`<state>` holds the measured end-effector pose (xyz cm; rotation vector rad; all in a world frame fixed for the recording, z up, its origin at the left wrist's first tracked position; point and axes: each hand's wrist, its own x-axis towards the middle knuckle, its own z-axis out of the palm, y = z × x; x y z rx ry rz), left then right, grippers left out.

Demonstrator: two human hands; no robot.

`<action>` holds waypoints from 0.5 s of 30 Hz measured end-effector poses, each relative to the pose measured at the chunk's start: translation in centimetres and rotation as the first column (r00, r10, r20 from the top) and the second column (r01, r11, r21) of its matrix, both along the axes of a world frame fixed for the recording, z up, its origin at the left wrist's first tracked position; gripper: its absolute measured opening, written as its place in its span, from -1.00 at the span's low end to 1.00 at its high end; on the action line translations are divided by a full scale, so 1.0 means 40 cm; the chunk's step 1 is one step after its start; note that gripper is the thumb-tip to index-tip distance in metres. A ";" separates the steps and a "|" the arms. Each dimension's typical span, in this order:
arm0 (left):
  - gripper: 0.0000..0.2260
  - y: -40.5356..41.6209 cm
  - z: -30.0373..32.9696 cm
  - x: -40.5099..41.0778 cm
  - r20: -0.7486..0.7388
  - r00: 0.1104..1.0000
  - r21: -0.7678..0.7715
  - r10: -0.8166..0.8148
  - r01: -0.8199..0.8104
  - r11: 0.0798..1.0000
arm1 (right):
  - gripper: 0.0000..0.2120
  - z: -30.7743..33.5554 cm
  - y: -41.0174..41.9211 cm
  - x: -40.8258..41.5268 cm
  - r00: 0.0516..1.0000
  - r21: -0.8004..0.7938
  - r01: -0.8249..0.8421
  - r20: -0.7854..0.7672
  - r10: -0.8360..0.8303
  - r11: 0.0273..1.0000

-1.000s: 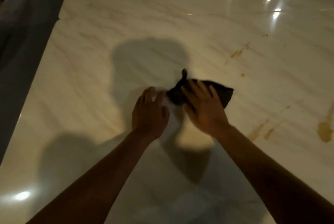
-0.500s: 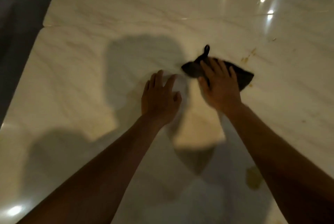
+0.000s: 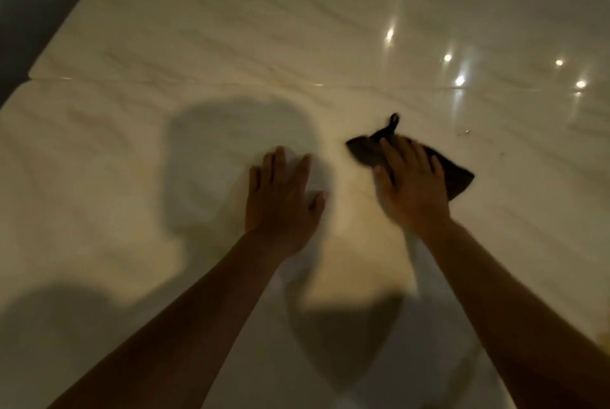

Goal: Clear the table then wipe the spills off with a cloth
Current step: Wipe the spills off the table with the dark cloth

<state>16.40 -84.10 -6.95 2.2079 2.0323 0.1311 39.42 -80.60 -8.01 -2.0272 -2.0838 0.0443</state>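
Compared with half a second ago, the right hand [image 3: 412,184] and the cloth [image 3: 457,177] under it are lying at nearly the same place in the picture, a little to the right of the middle; the brown streaks that were showing just beside the cloth are no longer visible there, only some small dark specks [image 3: 465,133] are remaining beyond it; the yellow spill that was showing near the right forearm is also out of the picture now, and the seam [image 3: 198,82] between the two slabs is appearing lower, so the view is tilting more toward the far side; no container is showing on the table [image 3: 115,161]; the cloth is dark, almost black, lying flat and spread on the pale marble surface, with a small loop [image 3: 393,119] sticking out at its far edge and one corner pointing to the right; the right hand is pressing down on it with straight, spread fingers, not curled round it; the left hand [image 3: 280,200] is resting flat on the bare table just beside, fingers also straight and holding nothing; the picture is somewhat blurred
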 end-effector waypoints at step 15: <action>-0.38 0.240 0.003 0.266 0.028 0.998 -0.018 0.057 -0.057 0.998 | -0.43 -0.006 0.261 0.190 1.000 0.020 0.018 -0.006 -0.018 1.000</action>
